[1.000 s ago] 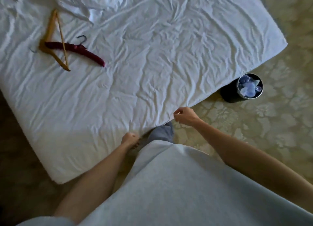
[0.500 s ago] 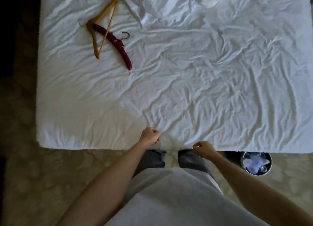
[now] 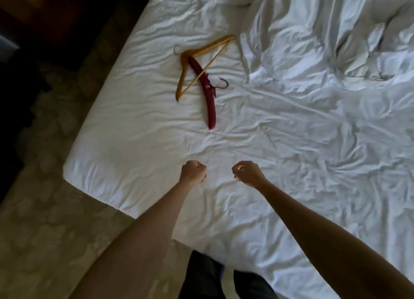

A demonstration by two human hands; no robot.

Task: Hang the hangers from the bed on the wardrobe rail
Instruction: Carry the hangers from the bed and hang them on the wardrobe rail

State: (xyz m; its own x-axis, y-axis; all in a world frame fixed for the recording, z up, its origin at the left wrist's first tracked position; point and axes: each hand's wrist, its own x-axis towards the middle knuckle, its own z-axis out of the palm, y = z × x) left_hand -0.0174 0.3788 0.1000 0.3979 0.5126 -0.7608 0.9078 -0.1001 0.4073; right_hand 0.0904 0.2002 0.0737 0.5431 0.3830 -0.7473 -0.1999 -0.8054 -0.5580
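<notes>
Our left hand [image 3: 193,171] and right hand [image 3: 246,173] are curled into empty fists, holding nothing, and have moved from the bed [image 3: 139,164] edge out over its sheet. Beyond them, nearer now, lie the crossed wooden hanger [image 3: 202,49] and burgundy padded hanger [image 3: 209,101], within reach.

We see a bed [image 3: 125,164] under a wrinkled white sheet. On it lie a wooden hanger [image 3: 182,74] and a dark red padded hanger [image 3: 210,105], crossing each other, with a bunched white duvet [image 3: 336,40] beside them.
</notes>
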